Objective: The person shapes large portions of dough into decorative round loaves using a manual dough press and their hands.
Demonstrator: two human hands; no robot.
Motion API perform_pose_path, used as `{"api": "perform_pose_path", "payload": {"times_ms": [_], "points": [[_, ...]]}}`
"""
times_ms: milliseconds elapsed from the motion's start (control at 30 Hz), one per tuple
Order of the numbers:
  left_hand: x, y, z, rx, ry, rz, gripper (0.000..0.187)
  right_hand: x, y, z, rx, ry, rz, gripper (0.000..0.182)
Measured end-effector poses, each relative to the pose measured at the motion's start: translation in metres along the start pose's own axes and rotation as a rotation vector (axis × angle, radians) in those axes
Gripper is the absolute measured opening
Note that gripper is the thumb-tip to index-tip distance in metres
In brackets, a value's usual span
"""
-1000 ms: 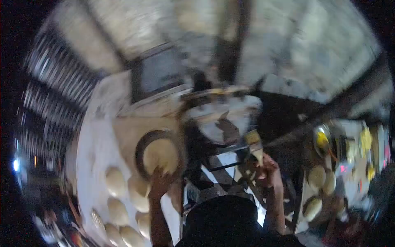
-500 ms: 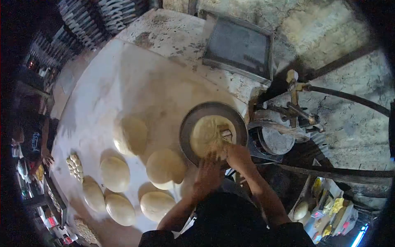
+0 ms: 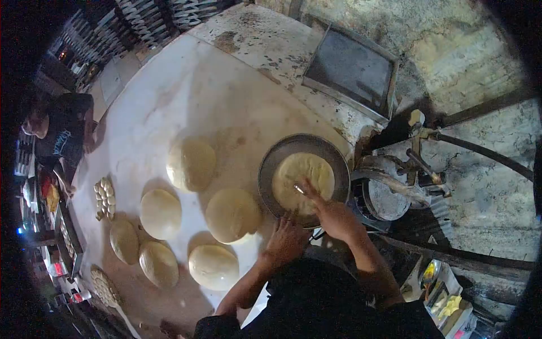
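Note:
A round, flattened piece of pale dough (image 3: 313, 169) lies in a dark, speckled frying pan (image 3: 280, 144), whose handle points toward me. Over the dough, my right hand (image 3: 336, 217) is closed on a small shiny metal tool (image 3: 298, 188); its full shape is hidden by the fingers and blur. My left hand (image 3: 287, 242) rests at the pan's near rim, fingers stretched toward the dough and holding nothing I can see. Left of the pan, several large smooth dough balls (image 3: 231, 214) sit on the pale worktop (image 3: 220, 93).
At the right stands a gas burner (image 3: 389, 198) with a valve and black hose (image 3: 485, 152). A rectangular metal tray (image 3: 353, 70) lies behind the pan. Small clustered dough pieces (image 3: 104, 198) are at the left edge, where another person (image 3: 68, 133) stands. Packages (image 3: 449, 305) sit lower right.
My right hand has turned the tool over the dough, which now shows a clearer round edge. My left hand has drawn back from the dough to the pan's rim. The camera view has shifted.

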State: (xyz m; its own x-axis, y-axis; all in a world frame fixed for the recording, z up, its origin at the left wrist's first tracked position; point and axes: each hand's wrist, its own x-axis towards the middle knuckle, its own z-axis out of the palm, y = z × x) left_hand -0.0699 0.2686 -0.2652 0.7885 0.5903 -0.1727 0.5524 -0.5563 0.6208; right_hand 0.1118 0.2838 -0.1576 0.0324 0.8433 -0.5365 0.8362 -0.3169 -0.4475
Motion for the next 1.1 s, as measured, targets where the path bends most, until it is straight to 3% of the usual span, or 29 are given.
{"api": "perform_pose_path", "payload": {"times_ms": [100, 200, 300, 333, 433, 500, 533, 633, 733, 800, 833, 900, 1033, 1100], "points": [[-0.026, -0.001, -0.021, -0.197, 0.023, 0.048, 0.047, 0.006, 0.029, 0.016, -0.164, 0.179, -0.051, 0.07], [-0.05, -0.015, -0.011, -0.446, 0.11, -0.072, 0.043, 0.012, 0.036, 0.031, -0.262, 0.382, -0.096, 0.061], [-0.054, -0.007, -0.025, -0.548, 0.04, -0.226, 0.043, 0.048, 0.051, 0.072, -0.275, 0.525, -0.237, 0.05], [-0.048, -0.01, -0.021, -0.483, 0.033, -0.165, 0.042, 0.059, 0.053, 0.085, -0.279, 0.568, -0.297, 0.047], [-0.029, -0.02, -0.008, -0.297, -0.032, 0.017, 0.037, 0.083, 0.029, 0.066, -0.099, 0.359, -0.171, 0.041], [-0.02, -0.018, -0.012, -0.201, -0.115, 0.103, 0.036, 0.073, 0.016, 0.038, -0.146, 0.337, -0.22, 0.038], [-0.018, -0.007, -0.027, -0.191, -0.197, 0.075, 0.035, 0.068, 0.009, 0.033, -0.162, 0.331, -0.243, 0.036], [0.0, 0.021, -0.062, -0.137, -0.383, 0.047, 0.037, 0.07, 0.016, 0.113, -0.145, 0.514, -0.198, 0.036], [0.006, 0.029, -0.06, -0.048, -0.496, 0.079, 0.041, 0.073, 0.03, 0.113, -0.051, 0.385, -0.219, 0.033], [-0.01, 0.025, -0.045, 0.03, -0.558, 0.034, 0.034, 0.042, 0.031, 0.084, -0.098, 0.26, -0.195, 0.033], [-0.019, 0.024, -0.044, -0.003, -0.531, 0.044, 0.034, 0.025, 0.029, 0.065, -0.113, 0.212, -0.182, 0.033], [-0.034, 0.023, -0.041, -0.078, -0.461, 0.062, 0.034, -0.02, 0.045, 0.087, 0.064, 0.338, -0.118, 0.034], [-0.055, 0.029, -0.03, -0.067, -0.428, 0.07, 0.046, -0.022, 0.098, 0.124, 0.196, 0.668, -0.343, 0.035], [-0.068, 0.05, -0.024, -0.057, -0.367, -0.098, 0.045, -0.032, 0.094, 0.076, 0.122, 0.474, -0.194, 0.033]]}}
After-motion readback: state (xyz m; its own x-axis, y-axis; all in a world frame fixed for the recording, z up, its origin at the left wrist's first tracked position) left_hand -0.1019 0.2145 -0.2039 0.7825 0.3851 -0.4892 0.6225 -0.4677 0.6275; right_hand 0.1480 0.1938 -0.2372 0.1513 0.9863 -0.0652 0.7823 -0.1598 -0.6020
